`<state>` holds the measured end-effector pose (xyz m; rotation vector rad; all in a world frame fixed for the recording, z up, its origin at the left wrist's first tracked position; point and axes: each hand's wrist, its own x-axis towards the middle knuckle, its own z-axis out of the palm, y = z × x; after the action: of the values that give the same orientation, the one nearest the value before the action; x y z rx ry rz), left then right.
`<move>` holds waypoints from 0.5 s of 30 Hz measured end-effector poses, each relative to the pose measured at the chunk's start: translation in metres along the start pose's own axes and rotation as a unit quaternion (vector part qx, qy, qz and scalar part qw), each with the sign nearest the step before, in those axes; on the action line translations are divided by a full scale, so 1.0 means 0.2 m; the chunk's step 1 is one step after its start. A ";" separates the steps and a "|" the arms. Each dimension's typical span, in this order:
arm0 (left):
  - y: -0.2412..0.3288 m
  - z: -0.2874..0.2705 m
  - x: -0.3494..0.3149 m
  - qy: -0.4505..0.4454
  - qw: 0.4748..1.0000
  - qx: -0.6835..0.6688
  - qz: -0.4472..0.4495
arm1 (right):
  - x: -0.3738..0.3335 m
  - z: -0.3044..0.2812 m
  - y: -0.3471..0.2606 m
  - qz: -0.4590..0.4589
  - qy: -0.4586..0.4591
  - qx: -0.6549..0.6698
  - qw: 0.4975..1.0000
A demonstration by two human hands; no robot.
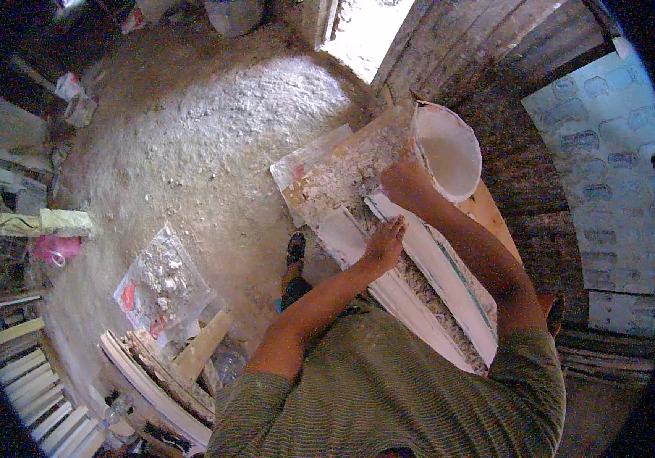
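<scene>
Two long white strips that look like plaster mouldings lie side by side on a littered workbench: the left strip (411,301) and the right strip (446,267), which has a dark green line along it. My left hand (386,243) rests near the upper part of the left strip, its fingers stretched out toward the gap between the two. Farther out, my right hand (405,182) is down at the far end of the right strip, close beside a white bucket (449,153). The fingers of that hand are hidden, as is anything in them. Pale stuff coats the inside of the bucket.
Whitish crumbs cover the board (335,187) of the bench. On the floor to the left lies a plastic sheet (163,282) with white scraps. Curved pale strips (152,382) are stacked at lower left. A corrugated wall (488,46) stands right of the bright doorway (365,34).
</scene>
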<state>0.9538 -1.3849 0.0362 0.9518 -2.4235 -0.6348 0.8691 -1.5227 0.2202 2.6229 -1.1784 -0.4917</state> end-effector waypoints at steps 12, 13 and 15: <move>-0.08 -0.32 0.04 -0.219 0.971 -0.095 -0.027 | -0.39 0.24 -0.13 0.212 0.119 0.355 0.903; -0.11 -0.36 0.01 -0.204 0.967 -0.144 -0.055 | -0.53 0.32 -0.18 0.267 0.123 0.474 0.830; -0.19 -0.47 -0.12 -0.150 0.947 -0.259 -0.113 | -0.84 0.45 -0.33 0.371 0.055 0.627 0.683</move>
<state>1.0411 -1.4165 0.0838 0.9576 -2.2126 -1.5088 0.7737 -1.3594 0.1505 2.3388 -3.0438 0.9856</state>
